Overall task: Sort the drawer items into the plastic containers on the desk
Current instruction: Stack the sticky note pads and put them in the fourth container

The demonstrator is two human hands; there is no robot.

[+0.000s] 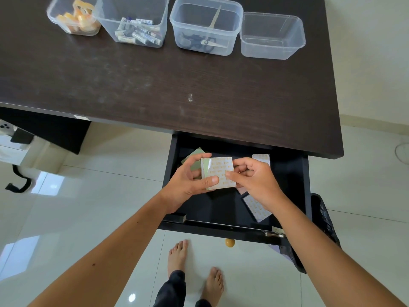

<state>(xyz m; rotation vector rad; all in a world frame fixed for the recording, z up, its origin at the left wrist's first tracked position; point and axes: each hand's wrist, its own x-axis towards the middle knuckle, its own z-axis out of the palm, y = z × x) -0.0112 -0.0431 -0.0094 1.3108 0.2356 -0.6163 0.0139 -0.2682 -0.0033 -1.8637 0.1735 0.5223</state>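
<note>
Your left hand (pixel 188 180) reaches in from the lower left over the open drawer (pixel 287 180), forearm slanting up toward the desk (pixel 155 85), fingers closed around the left side of a stack of sticky-note pads (pixel 218 172). The stack is nearly square, so it has no clear long axis; its patterned face tilts up toward you and its pale green edge faces left. Your left thumb presses on the near corner while the fingers curl over the far edge. Your right hand (pixel 254 180) comes in from the lower right, thumb and bent fingers pinching the stack's right edge, so both hands hold it just above the drawer floor. More pads lie in the drawer: a green one (pixel 193 154) behind your left hand, patterned ones (pixel 256 207) under your right wrist. The rightmost plastic container (pixel 273 35) stands at the desk's far edge.
</note>
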